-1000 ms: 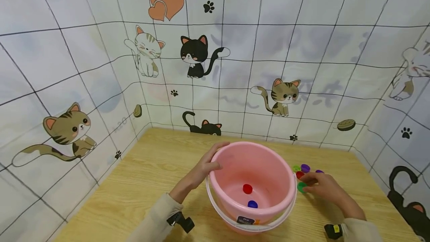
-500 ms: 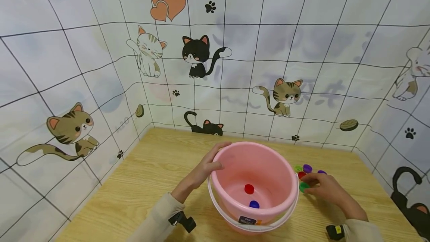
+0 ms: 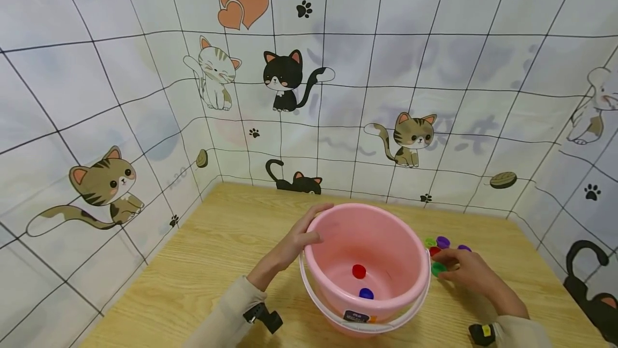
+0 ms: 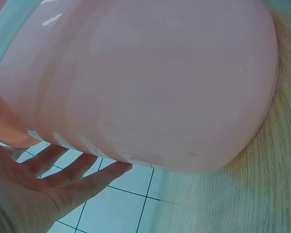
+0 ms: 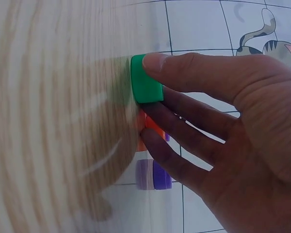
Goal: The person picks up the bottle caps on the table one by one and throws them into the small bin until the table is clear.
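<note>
A pink bucket [image 3: 333, 289] with its pale handle hanging at the front stands on the wooden table. My left hand [image 3: 292, 243] grips its left rim, thumb over the inside and fingers along the outer wall [image 4: 160, 87]. Inside lie a red cap [image 3: 359, 271] and a blue cap [image 3: 366, 294]. To the right of the bucket, my right hand [image 3: 470, 273] pinches a green bottle cap [image 5: 148, 85] at the tabletop. The thumb lies on its near side, with fingers behind it. Past the fingers, another red cap [image 3: 434, 251] is partly hidden.
Two purple caps [image 3: 442, 242] and a light green cap [image 3: 429, 242] lie on the table just beyond the right hand. Wood tabletop [image 3: 217, 241] extends left of the bucket. A white cloth wall with cat prints [image 3: 347, 160] encloses the back and sides.
The head view has shifted very slightly. Both hands, the bucket and the caps keep their places.
</note>
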A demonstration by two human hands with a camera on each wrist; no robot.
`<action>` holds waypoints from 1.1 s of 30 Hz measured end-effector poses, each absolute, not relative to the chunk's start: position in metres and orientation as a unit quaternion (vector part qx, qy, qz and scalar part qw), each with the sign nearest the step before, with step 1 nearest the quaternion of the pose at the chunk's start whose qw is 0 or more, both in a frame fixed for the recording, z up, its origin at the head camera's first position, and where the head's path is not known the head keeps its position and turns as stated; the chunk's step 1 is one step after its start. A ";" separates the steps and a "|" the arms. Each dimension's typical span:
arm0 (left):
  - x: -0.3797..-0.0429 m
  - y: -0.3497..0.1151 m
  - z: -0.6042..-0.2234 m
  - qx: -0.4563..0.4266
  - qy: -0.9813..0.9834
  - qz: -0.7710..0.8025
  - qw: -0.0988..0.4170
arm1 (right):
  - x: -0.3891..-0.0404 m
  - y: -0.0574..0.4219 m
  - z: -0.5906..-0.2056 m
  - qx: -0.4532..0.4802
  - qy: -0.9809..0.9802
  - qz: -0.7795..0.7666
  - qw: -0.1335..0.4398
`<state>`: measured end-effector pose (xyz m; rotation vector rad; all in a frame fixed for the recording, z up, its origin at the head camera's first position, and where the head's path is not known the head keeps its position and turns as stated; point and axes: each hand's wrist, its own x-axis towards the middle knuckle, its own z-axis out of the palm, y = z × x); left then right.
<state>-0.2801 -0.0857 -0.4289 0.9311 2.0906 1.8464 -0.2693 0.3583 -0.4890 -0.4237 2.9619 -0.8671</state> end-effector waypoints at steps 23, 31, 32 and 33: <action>-0.279 -0.086 -0.428 0.313 0.709 0.624 0.101 | -0.271 0.362 -0.495 -0.132 0.948 -0.289 0.025; -0.278 -0.086 -0.428 0.311 0.711 0.622 0.101 | -0.271 0.362 -0.495 -0.131 0.949 -0.287 0.024; -0.278 -0.085 -0.428 0.311 0.711 0.623 0.101 | -0.271 0.362 -0.495 -0.129 0.949 -0.288 0.024; -0.278 -0.085 -0.427 0.311 0.711 0.623 0.100 | -0.271 0.362 -0.495 -0.130 0.949 -0.287 0.024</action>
